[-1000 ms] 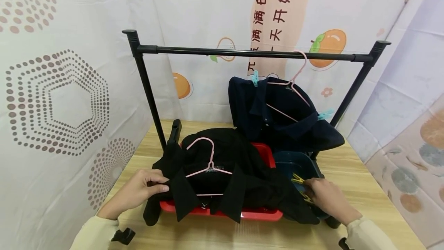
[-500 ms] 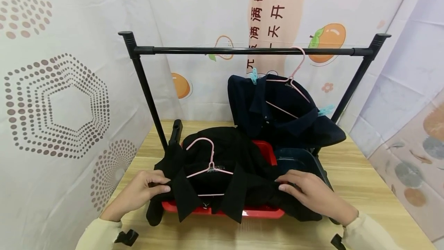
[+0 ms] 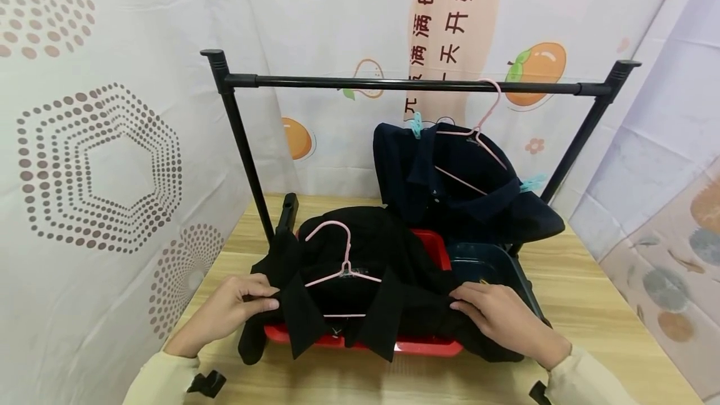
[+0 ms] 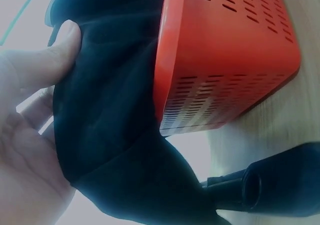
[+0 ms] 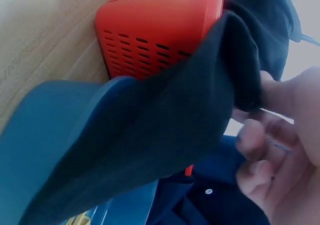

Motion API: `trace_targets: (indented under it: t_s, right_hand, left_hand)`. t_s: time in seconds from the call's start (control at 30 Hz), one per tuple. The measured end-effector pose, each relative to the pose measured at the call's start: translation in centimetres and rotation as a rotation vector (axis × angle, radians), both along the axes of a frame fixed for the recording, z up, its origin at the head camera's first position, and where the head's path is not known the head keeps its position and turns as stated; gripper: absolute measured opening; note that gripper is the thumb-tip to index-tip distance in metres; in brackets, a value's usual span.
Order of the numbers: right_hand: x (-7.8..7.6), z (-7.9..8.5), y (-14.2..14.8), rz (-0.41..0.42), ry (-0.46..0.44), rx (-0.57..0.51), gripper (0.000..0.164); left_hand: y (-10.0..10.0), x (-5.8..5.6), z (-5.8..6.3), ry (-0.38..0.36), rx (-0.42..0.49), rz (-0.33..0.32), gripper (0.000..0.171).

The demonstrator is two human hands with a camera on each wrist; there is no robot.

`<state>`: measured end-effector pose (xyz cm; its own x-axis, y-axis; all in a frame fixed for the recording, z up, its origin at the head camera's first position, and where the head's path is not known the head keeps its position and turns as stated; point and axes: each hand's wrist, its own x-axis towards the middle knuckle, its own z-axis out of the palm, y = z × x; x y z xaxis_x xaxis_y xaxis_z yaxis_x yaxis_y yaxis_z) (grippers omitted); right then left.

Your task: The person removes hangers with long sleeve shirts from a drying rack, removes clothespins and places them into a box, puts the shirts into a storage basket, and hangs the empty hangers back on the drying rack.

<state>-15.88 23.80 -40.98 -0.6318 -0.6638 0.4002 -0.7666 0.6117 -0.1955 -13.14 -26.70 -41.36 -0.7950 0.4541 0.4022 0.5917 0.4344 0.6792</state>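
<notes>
A black collared shirt point(image 3: 422, 308) lies over a red basket point(image 3: 427, 347), its collar spread toward me. Inside its neck is a pink clothes hanger point(image 3: 347, 261), hook upward. My left hand point(image 3: 239, 308) pinches the shirt's left shoulder between thumb and fingers; the left wrist view has this hand point(image 4: 37, 90) at the cloth's edge, beside the basket. On the opposite shoulder, my right hand point(image 3: 503, 317) pinches the fabric. Up close in the right wrist view, its thumb and index finger point(image 5: 270, 97) meet at a fold of the shirt point(image 5: 170, 115).
A black rack with a crossbar point(image 3: 360, 84) stands behind. From it hangs a navy shirt point(image 3: 461, 192) on a pink hanger, with light blue clothespins point(image 3: 416, 125) at its shoulders. A dark blue basket point(image 3: 484, 261) at right holds yellow clothespins point(image 5: 79, 219).
My right hand has left the yellow clothespins in the blue basket and moved left to pinch the black shirt's right shoulder. The left hand keeps its hold on the other shoulder.
</notes>
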Motion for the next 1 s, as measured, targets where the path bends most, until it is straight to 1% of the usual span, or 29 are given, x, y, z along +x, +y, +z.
trace_targets:
  t_s: [0.13, 0.23, 0.33, 0.4, 0.5, 0.6, 0.63, 0.7, 0.83, 0.93, 1.0]
  right_hand:
    - [0.3, 0.1, 0.4, 0.004, 0.065, -0.057, 0.023]
    - [0.5, 0.3, 0.7, 0.012, 0.123, -0.089, 0.028]
    - [0.4, 0.6, 0.7, 0.033, 0.156, -0.108, 0.029]
    - [0.2, 0.7, 0.5, 0.053, 0.165, -0.117, 0.027]
    - [-0.1, 1.0, 0.0, 0.082, 0.173, -0.136, 0.019]
    - [-0.3, 1.2, -0.5, 0.106, 0.177, -0.147, 0.007]
    - [-0.3, 1.2, -0.6, 0.113, 0.177, -0.151, 0.007]
    - [-0.3, 1.4, -1.0, 0.126, 0.174, -0.160, 0.013]
    - [-0.1, 1.7, -1.6, 0.135, 0.174, -0.175, 0.029]
    - [-0.1, 1.8, -1.9, 0.126, 0.187, -0.166, 0.041]
    - [-0.1, 1.7, -2.2, 0.127, 0.202, -0.162, 0.043]
  left_hand:
    - [0.6, -0.4, 0.0, 0.023, -0.030, -0.015, 0.019]
    - [1.4, -0.9, 0.3, 0.063, -0.056, -0.036, 0.013]
    - [1.9, -1.1, 0.8, 0.118, -0.075, -0.028, 0.016]
    - [2.2, -1.1, 1.2, 0.159, -0.096, -0.011, 0.018]
    - [2.7, -1.0, 1.8, 0.219, -0.146, 0.007, 0.017]
    - [3.5, -1.1, 2.4, 0.260, -0.173, 0.011, 0.015]
    - [3.8, -1.1, 2.5, 0.264, -0.171, 0.009, 0.015]
    - [4.3, -1.2, 2.9, 0.275, -0.161, 0.005, 0.014]
    - [5.3, -1.2, 3.6, 0.300, -0.145, 0.000, 0.016]
    - [6.2, -1.4, 4.1, 0.319, -0.134, 0.000, 0.018]
    - [6.8, -1.6, 4.5, 0.328, -0.125, 0.000, 0.026]
